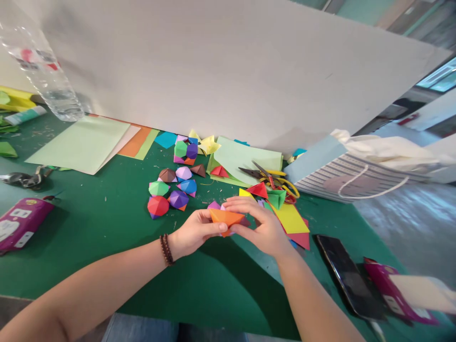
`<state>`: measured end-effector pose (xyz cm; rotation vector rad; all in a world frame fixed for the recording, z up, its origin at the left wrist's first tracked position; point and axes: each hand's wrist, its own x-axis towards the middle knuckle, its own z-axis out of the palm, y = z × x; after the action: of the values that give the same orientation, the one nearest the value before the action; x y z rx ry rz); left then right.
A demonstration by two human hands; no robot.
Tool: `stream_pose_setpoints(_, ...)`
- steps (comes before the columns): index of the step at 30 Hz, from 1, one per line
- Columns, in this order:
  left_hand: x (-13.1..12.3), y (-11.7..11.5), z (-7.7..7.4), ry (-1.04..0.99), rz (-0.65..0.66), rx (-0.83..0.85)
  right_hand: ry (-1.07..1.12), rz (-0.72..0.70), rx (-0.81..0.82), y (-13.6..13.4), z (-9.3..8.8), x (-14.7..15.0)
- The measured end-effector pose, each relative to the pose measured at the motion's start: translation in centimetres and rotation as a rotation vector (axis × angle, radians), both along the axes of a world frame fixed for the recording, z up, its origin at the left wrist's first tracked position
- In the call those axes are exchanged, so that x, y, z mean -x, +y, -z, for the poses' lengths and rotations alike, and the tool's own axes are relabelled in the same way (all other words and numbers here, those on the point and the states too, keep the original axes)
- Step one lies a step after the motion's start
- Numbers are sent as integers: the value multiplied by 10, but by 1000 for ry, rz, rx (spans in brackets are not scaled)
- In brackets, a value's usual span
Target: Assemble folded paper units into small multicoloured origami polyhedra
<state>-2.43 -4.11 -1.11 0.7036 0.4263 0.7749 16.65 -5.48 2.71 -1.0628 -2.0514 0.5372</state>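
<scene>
Between my two hands is a folded paper piece [226, 217] with an orange face toward me and pink and purple corners at its edges. My left hand [197, 231] pinches it from the left, thumb across the front. From the right, my right hand [259, 225] grips it with thumb below and fingers over the top. Just beyond lie several folded paper domes, among them a red one [158, 206], a purple one [178, 199] and a blue one [187, 186]. A multicoloured paper block [185, 149] stands behind them.
Scissors [281, 178] and pliers [251, 173] lie on paper at the back right. Paper sheets [80, 145] and a water bottle [57, 80] are at the left. A phone [347, 275], tissue packs [24, 223] and a striped paper bag [327, 178] sit around the green table [117, 223].
</scene>
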Motion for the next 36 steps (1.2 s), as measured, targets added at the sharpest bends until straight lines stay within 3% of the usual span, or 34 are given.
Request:
stream_pose_setpoints(4,0,0,-3,44,-95,-91,25,82,-151,0,5,5)
stream_pose_setpoints(8,-1,2,-6,-29,-129,-30,88,177,-262,0,10,5)
stream_pose_setpoints(12,-1,4,-10,-22,-241,87,284,301,-182,4,21,2)
stream_pose_setpoints(16,2,7,-12,-10,-334,71,382,383,-88,6,31,3)
stream_pose_setpoints(22,4,11,-11,-33,-366,97,121,423,-89,0,29,9)
stream_pose_setpoints(31,5,14,-9,-107,-269,106,-232,353,-424,5,25,12)
stream_pose_setpoints(36,1,13,-5,-12,-285,11,-319,340,-432,6,31,14)
